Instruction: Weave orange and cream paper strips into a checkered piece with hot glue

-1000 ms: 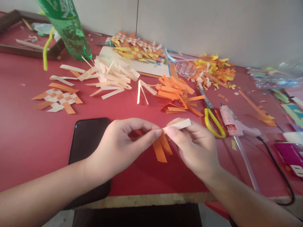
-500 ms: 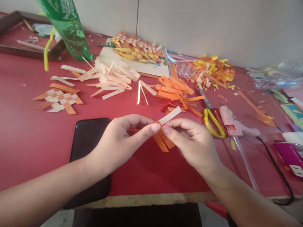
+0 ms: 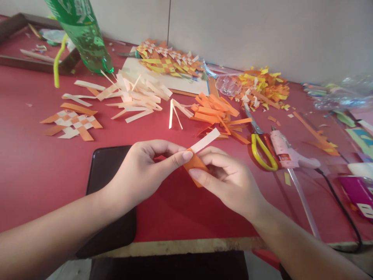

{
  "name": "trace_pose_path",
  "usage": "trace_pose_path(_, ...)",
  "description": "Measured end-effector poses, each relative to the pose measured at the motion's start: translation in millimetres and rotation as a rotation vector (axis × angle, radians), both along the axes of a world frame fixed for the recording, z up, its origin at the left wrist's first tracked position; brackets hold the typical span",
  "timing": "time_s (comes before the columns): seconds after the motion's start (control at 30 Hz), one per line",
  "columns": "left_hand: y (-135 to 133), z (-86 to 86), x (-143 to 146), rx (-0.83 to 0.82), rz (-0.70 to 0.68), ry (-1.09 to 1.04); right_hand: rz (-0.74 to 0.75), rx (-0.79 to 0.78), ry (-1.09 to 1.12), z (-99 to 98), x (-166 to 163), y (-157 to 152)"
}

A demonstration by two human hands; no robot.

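Note:
Between my hands, above the table's front part, are folded paper strips: a white strip (image 3: 206, 140) pointing up to the right and orange strips (image 3: 196, 161) slanting down from it. My left hand (image 3: 155, 161) pinches them where white and orange meet, thumb on top. My right hand (image 3: 224, 171) is closed on the orange strips lower down, its thumb lying across them. Its fingers behind the paper are partly hidden. Beyond the hands lie a pile of orange strips (image 3: 214, 111) and a pile of cream strips (image 3: 136, 93). A woven orange and white paper fish (image 3: 76, 122) rests at the left.
A black phone (image 3: 109, 167) lies under my left forearm. Scissors (image 3: 264, 151) with yellow handles and a pink glue gun (image 3: 287, 149) with a cable are at the right. A green bottle (image 3: 87, 42) stands at the back left. Yellow and orange scraps (image 3: 262, 87) are heaped behind.
My right thumb has slid down from the fold onto the orange strips, which now lie closer together. The white strip has shifted slightly left. My left hand keeps its pinch.

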State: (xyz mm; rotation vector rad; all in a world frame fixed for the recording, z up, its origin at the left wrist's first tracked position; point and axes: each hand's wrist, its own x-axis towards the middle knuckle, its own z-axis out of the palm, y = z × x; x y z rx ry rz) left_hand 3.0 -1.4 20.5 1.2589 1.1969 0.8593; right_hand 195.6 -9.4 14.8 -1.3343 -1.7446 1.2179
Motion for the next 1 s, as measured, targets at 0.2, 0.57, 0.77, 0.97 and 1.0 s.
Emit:
trace_pose_path(0.2,-1.2,-4.4,1.9,0.001,0.01,0.095,-0.059,-0.198,0.025,1.8,2.9,3.9)
trace_pose_path(0.57,0.3,-13.5,1.3,0.607,-0.102,0.73,0.013,-0.15,-0.237,1.6,14.8,3.7)
trace_pose_path(0.77,3.7,-15.1,0.1,0.688,-0.284,0.847,0.067,0.126,-0.497,0.9,13.3,1.5)
trace_pose_path(0.97,2.6,-12.1,0.5,0.631,-0.232,0.764,0.069,0.258,-0.506,-1.2,11.5,1.7)
trace_pose_path(1.0,2.0,-11.5,0.6,0.611,-0.201,0.727,0.068,0.285,-0.515,-2.2,11.4,1.6)
